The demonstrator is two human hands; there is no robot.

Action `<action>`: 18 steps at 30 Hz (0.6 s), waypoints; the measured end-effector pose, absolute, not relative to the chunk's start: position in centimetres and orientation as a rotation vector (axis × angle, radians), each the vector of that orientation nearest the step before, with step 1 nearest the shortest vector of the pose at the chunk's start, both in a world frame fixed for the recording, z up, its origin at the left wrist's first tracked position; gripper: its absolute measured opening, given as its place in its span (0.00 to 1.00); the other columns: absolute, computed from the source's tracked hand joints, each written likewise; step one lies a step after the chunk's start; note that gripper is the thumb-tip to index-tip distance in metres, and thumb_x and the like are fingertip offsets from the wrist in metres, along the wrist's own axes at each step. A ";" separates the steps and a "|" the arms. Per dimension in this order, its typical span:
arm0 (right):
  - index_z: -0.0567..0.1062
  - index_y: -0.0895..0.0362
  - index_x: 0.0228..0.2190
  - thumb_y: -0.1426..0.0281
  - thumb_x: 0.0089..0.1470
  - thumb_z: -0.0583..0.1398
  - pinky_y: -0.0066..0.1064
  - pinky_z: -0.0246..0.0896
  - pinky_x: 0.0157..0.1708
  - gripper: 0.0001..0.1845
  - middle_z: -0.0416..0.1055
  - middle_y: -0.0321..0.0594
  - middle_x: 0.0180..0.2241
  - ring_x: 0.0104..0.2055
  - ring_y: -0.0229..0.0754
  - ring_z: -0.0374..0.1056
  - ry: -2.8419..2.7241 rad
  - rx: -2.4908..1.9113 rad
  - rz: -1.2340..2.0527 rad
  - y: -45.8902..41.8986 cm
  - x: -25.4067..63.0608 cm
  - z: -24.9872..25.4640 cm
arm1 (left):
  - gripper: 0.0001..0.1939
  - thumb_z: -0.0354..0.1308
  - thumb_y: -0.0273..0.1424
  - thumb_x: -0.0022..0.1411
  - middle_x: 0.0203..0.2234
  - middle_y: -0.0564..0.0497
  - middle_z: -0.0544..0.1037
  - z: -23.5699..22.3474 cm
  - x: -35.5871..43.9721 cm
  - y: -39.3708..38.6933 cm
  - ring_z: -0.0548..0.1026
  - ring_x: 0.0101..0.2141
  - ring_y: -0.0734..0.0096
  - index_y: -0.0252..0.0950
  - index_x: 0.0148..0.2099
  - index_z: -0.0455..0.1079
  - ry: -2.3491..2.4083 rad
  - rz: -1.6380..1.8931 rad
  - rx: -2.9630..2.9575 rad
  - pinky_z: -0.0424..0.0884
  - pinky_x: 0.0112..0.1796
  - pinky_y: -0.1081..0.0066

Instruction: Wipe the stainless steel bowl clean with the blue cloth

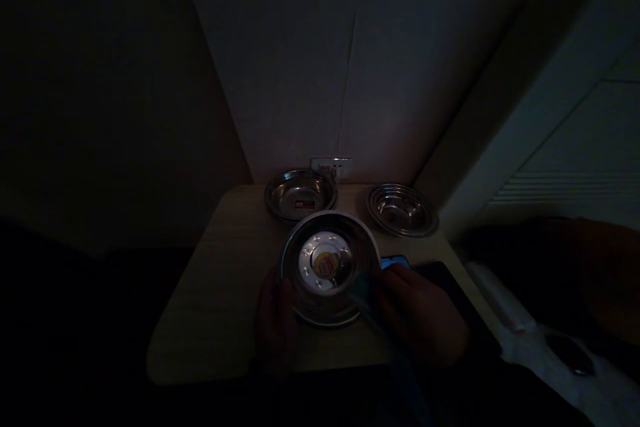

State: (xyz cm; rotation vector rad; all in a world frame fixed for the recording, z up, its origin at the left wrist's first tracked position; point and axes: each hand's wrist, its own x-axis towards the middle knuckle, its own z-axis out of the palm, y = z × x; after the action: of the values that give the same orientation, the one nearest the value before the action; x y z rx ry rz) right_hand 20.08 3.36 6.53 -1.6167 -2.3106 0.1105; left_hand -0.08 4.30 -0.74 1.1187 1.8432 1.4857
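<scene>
A shiny steel bowl (313,310) with a round yellow-and-red sticker on its bottom is held up over the near part of the table, its inside facing me. My left hand (276,323) grips the rim at the left, thumb over the edge. At the right rim, my right hand (420,313) is closed around a bluish-green strip (362,288) that looks like cloth. Part of that strip reaches into the bowl, and a faint length seems to hang below the hand. Dim light hides the exact finger positions.
Behind the bowl stand stacked steel basins (300,197) on the left and stacked steel dishes (403,210) on the right. A lit phone screen (395,261) and a dark flat object (450,280) lie by my right hand on the wooden table (210,320). A wall socket (332,165) is behind.
</scene>
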 end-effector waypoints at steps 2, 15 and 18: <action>0.71 0.56 0.42 0.70 0.56 0.50 0.31 0.65 0.31 0.15 0.71 0.43 0.33 0.32 0.42 0.68 -2.329 -1.626 0.139 3.4 20.0 6.4 | 0.21 0.49 0.42 0.56 0.46 0.43 0.73 -0.9 -0.1 4.3 0.71 0.46 0.62 0.34 0.48 0.66 1.842 1.475 1.095 0.67 0.44 0.67; 0.71 0.55 0.42 0.70 0.57 0.49 0.29 0.65 0.32 0.15 0.71 0.43 0.35 0.33 0.40 0.69 -2.347 -1.609 0.280 3.2 19.9 6.0 | 0.19 0.49 0.40 0.58 0.47 0.45 0.73 -0.3 -0.2 4.2 0.70 0.48 0.63 0.36 0.48 0.67 1.738 1.357 0.954 0.67 0.46 0.68; 0.71 0.55 0.42 0.70 0.57 0.48 0.30 0.65 0.33 0.15 0.71 0.43 0.36 0.34 0.41 0.69 -2.339 -1.592 0.306 3.0 19.9 5.7 | 0.19 0.49 0.39 0.57 0.46 0.44 0.73 -0.5 -0.4 4.3 0.71 0.47 0.63 0.34 0.48 0.67 1.695 1.343 0.951 0.68 0.45 0.66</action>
State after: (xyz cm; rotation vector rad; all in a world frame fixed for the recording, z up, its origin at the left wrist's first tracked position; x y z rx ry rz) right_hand 19.93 3.03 5.73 -1.5918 -2.3392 0.3057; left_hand -0.39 4.32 -0.50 0.9515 1.6948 1.3428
